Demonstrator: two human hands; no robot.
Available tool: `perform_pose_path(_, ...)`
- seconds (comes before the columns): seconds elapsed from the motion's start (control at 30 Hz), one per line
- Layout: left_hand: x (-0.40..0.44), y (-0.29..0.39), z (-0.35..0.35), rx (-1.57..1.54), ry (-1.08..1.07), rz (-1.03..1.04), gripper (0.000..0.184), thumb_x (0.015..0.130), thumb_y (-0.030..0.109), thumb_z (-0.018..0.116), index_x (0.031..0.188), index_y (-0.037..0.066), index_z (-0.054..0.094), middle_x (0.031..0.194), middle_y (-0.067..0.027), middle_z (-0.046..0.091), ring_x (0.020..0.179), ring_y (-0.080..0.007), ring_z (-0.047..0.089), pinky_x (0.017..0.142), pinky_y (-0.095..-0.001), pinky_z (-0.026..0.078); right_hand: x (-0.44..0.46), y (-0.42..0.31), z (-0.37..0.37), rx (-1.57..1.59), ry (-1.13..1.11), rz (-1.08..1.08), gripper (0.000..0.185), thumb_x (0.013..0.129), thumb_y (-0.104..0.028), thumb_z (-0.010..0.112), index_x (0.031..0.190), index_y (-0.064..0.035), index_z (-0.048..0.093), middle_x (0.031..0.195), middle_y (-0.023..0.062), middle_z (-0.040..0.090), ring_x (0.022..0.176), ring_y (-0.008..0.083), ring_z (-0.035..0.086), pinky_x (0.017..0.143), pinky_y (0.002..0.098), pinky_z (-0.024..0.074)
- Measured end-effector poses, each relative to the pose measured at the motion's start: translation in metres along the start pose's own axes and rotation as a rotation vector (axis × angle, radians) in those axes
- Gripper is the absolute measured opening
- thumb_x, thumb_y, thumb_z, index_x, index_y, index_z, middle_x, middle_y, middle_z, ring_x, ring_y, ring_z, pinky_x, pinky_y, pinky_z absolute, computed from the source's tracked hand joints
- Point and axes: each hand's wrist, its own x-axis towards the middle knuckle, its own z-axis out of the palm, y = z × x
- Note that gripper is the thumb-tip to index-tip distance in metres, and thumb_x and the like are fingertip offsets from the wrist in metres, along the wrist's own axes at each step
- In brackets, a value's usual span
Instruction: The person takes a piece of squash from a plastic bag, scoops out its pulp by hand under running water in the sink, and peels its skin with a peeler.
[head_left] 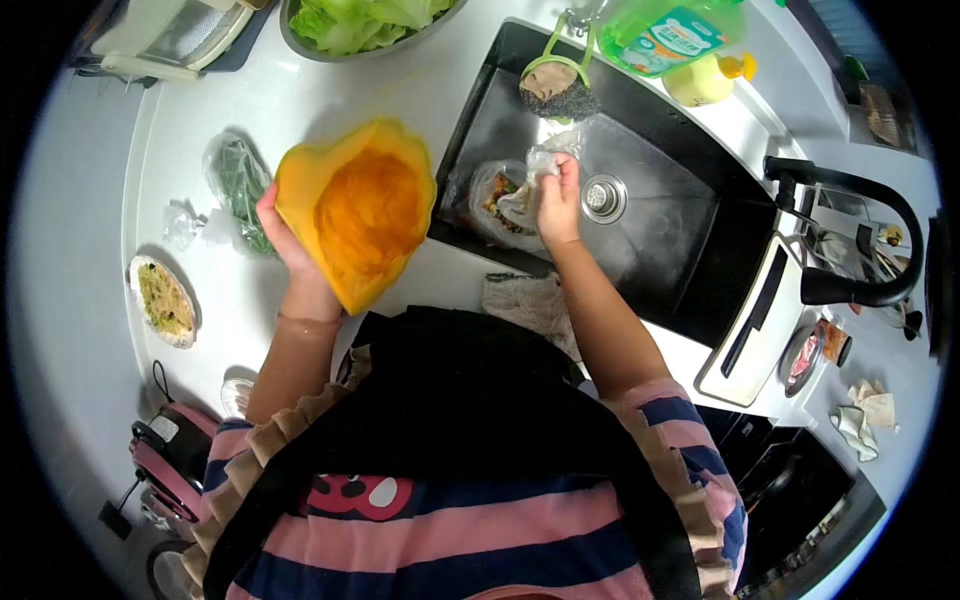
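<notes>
My left hand (290, 245) grips a large cut piece of pumpkin (372, 215) by its outer side, above the counter left of the sink. Its hollowed orange inside faces up, with a pale yellow rim around it. Over the sink (660, 235), my right hand (560, 205) is closed on the bunched top of a clear plastic bag (518, 208). Dark and reddish scraps show inside the bag, which rests in the sink's left part. Beside it, near the back wall, hangs a green-rimmed mesh strainer (558, 90).
A bowl of lettuce (370, 22) stands at the back. Left lie bagged greens (238, 190) and a plate of food (163, 302). Right are a black faucet (850, 288), a cutting board (750, 320) and a green detergent bottle (670, 35). A cloth (525, 305) lies at the front edge.
</notes>
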Motion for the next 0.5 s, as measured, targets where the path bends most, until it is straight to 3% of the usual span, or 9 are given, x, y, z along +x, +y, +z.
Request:
perform_pose_path(0.07,-0.006,0.0,-0.006,-0.009,0.012,0.0,0.054,0.085,0.046,0.036,0.116,0.006,0.052,0.116,-0.0131,0.055,0.107,-0.0313,0.051,0.093,-0.0441,0.042,0.002,0.012,0.008,-0.069,0.034,-0.048,0.022,0.081,-0.009,0.059,0.098,-0.0044,0.047,0.09,0.0062,0.052,0.084,0.0157,0.048,0.07,0.0279,0.0424)
perform_pose_path(0.1,-0.008,-0.001,-0.011,-0.002,0.015,-0.003,0.054,0.085,0.046,0.036,0.116,0.006,0.052,0.116,-0.0131,0.055,0.107,-0.0313,0.051,0.093,-0.0441,0.042,0.001,0.021,0.008,-0.065,0.039,-0.043,0.022,0.081,-0.009,0.059,0.098,-0.0044,0.047,0.09,0.0062,0.052,0.084,0.0157,0.048,0.07,0.0279,0.0424)
perform_pose_path(0.17,-0.008,-0.004,-0.021,0.0,0.009,0.014,0.053,0.085,0.046,0.034,0.115,0.006,0.052,0.114,-0.0132,0.055,0.107,-0.0311,0.052,0.092,-0.0443,0.042,0.001,0.037,0.007,-0.31,-0.014,-0.142,0.03,0.078,-0.011,0.066,0.099,-0.0048,0.047,0.088,0.0085,0.054,0.077,0.0214,0.052,0.071,0.0301,0.0437)
perform_pose_path(0.2,-0.008,-0.005,-0.023,0.008,0.011,0.006,0.053,0.085,0.046,0.034,0.115,0.006,0.052,0.114,-0.0132,0.055,0.107,-0.0311,0.052,0.092,-0.0443,0.042,0.0,0.033,0.007,-0.483,-0.036,-0.261,0.031,0.076,-0.012,0.07,0.096,-0.0044,0.048,0.095,0.0125,0.056,0.078,0.0279,0.055,0.073,0.0333,0.0453)
perform_pose_path(0.23,-0.009,-0.007,-0.025,0.028,0.018,0.011,0.053,0.085,0.046,0.034,0.114,0.005,0.053,0.114,-0.0134,0.055,0.106,-0.031,0.052,0.092,-0.0445,0.043,-0.003,0.029,0.004,-0.483,-0.029,-0.248,0.031,0.076,-0.012,0.07,0.096,-0.0044,0.048,0.095,0.0125,0.056,0.078,0.0279,0.055,0.073,0.0333,0.0453)
perform_pose_path(0.3,-0.007,-0.009,-0.032,0.052,0.027,0.011,0.053,0.085,0.046,0.033,0.114,0.005,0.053,0.114,-0.0136,0.055,0.105,-0.0309,0.052,0.091,-0.0447,0.043,-0.007,0.017,-0.003,-0.592,-0.298,0.102,0.029,0.075,-0.015,0.07,0.095,-0.0037,0.051,0.109,0.0153,0.054,0.095,0.0317,0.054,0.08,0.0371,0.0443)
perform_pose_path(0.33,-0.006,-0.009,-0.037,0.066,-0.033,0.01,0.055,0.086,0.047,0.031,0.118,0.006,0.05,0.117,-0.0145,0.054,0.108,-0.0317,0.051,0.093,-0.0458,0.041,-0.009,0.021,-0.007,-0.625,-0.369,0.093,0.033,0.074,-0.015,0.07,0.099,-0.0023,0.055,0.121,0.0186,0.05,0.11,0.035,0.049,0.088,0.0398,0.0422)
perform_pose_path(0.4,-0.006,-0.011,-0.036,0.083,-0.088,0.006,0.058,0.086,0.049,0.03,0.121,0.006,0.048,0.121,-0.0154,0.052,0.111,-0.0324,0.05,0.096,-0.0469,0.04,-0.016,0.042,-0.017,-0.648,-0.455,0.044,0.035,0.074,-0.014,0.068,0.104,-0.0017,0.054,0.122,0.02,0.049,0.111,0.037,0.049,0.09,0.0406,0.0416)
perform_pose_path(0.5,-0.009,-0.013,-0.025,0.132,0.035,0.03,0.054,0.086,0.046,0.032,0.113,0.005,0.052,0.111,-0.0137,0.055,0.103,-0.0297,0.053,0.09,-0.0438,0.043,-0.017,0.071,-0.025,-0.741,-0.627,-0.064,0.038,0.075,-0.01,0.064,0.111,-0.0008,0.053,0.124,0.0224,0.048,0.111,0.0401,0.05,0.093,0.0419,0.0416)
